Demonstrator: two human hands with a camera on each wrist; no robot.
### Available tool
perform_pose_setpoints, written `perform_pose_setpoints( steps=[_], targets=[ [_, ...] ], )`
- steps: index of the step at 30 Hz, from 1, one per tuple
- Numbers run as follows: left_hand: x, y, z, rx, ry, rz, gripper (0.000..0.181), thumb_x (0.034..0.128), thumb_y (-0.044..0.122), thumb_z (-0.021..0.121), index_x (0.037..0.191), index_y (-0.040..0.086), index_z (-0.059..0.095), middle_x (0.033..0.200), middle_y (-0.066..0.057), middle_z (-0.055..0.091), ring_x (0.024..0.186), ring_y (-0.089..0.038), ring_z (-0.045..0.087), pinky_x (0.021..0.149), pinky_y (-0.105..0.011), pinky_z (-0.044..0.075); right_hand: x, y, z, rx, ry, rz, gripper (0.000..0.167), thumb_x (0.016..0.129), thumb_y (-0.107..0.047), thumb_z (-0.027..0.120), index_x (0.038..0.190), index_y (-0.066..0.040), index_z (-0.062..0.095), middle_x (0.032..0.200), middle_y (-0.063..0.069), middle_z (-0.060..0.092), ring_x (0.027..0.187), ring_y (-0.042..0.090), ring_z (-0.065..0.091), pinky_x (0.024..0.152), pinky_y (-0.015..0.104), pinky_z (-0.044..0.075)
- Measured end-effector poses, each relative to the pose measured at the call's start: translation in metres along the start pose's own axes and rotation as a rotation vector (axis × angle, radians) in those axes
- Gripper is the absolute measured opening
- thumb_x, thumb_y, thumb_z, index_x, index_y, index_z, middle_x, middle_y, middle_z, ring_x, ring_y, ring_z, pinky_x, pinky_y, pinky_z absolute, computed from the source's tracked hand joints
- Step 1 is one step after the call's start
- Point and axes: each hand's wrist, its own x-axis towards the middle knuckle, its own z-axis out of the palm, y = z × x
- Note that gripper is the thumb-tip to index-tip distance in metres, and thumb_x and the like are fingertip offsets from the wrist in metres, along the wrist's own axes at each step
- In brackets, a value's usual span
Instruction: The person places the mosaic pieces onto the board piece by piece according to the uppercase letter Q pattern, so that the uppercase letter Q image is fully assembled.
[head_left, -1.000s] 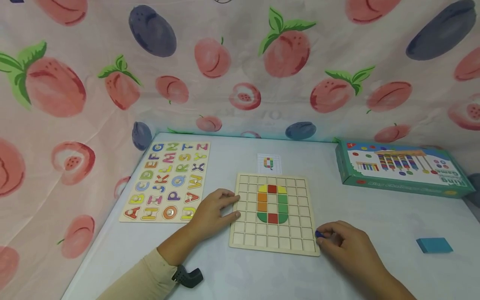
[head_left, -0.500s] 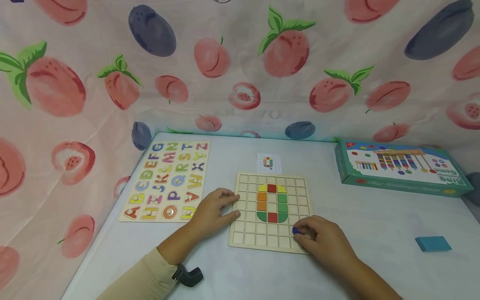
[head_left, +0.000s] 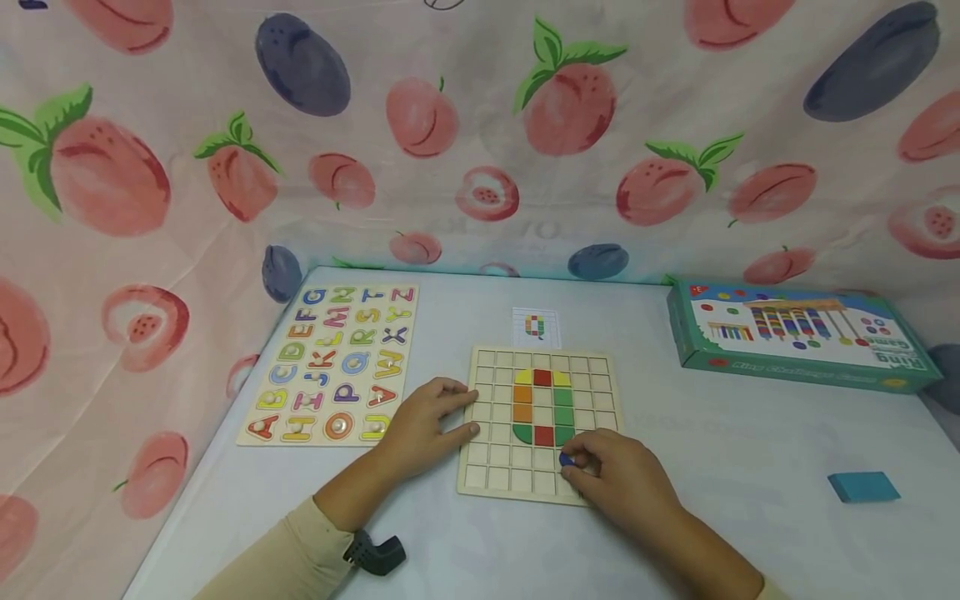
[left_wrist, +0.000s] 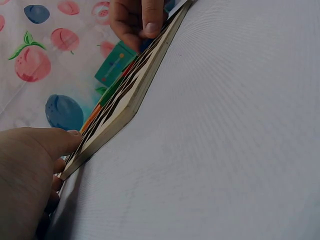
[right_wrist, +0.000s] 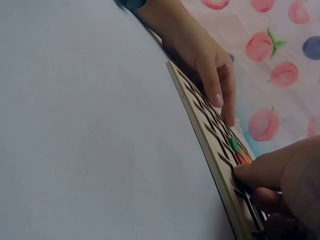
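Note:
A square wooden grid board (head_left: pixel 510 481) lies flat on the white table, with red, yellow, orange and green tiles (head_left: pixel 562 406) set in its cells as a ring. My left hand (head_left: pixel 423 427) rests on the board's left edge, its index finger and thumb spread and touching the rim. Between thumb and fingers my right hand (head_left: pixel 626 479) pinches a small dark blue piece (head_left: pixel 566 459), just below the ring's lower right corner. Most of that piece is hidden by the fingers. Behind the board lies a small picture card (head_left: pixel 536 327) showing a similar ring with a tail.
On the left lies a wooden alphabet puzzle board (head_left: pixel 322 367) with coloured letters, close to my left forearm. A green game box (head_left: pixel 795 337) stands at the back right. A teal block (head_left: pixel 864 487) lies at the right. A fruit-patterned curtain (head_left: pixel 480 125) hangs behind the table.
My right hand has carried the blue piece leftward from the board's right edge to the cells under the ring. The left hand stays at the board's left edge.

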Motion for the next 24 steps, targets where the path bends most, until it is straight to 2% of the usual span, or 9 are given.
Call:
perform_pose_setpoints(
  steps=[7, 15, 24],
  targets=[
    [0.0006, -0.0010, -0.0002, 0.009, 0.005, 0.012, 0.048, 0.0933, 0.030, 0.085, 0.137, 0.012, 0.075, 0.133, -0.001, 0.065, 0.125, -0.021, 0.062, 0.106, -0.044, 0.052, 0.0029, -0.0036, 0.0051, -0.027, 0.019, 0.019, 0.015, 0.085, -0.022, 0.090, 0.090, -0.028, 0.078, 0.078, -0.018, 0.060, 0.068, 0.008, 0.050, 0.062, 0.029, 0.041],
    [0.0012, -0.0021, -0.0003, -0.006, -0.016, 0.002, 0.048, 0.0932, 0.030, 0.085, 0.137, 0.013, 0.074, 0.133, 0.001, 0.065, 0.124, -0.018, 0.062, 0.105, -0.042, 0.053, 0.0022, -0.0066, 0.0082, 0.004, 0.052, 0.026, 0.017, 0.084, -0.021, 0.090, 0.083, -0.026, 0.074, 0.072, -0.018, 0.059, 0.067, 0.008, 0.051, 0.061, 0.028, 0.043],
    [-0.0023, -0.0035, 0.0018, 0.005, -0.010, -0.009, 0.048, 0.0933, 0.031, 0.085, 0.137, 0.014, 0.074, 0.134, 0.001, 0.065, 0.125, -0.019, 0.062, 0.106, -0.042, 0.052, 0.0014, -0.0097, 0.0079, 0.007, 0.043, 0.042, 0.022, 0.083, -0.022, 0.091, 0.079, -0.024, 0.070, 0.068, -0.014, 0.056, 0.065, 0.009, 0.050, 0.059, 0.027, 0.042]
  ],
)
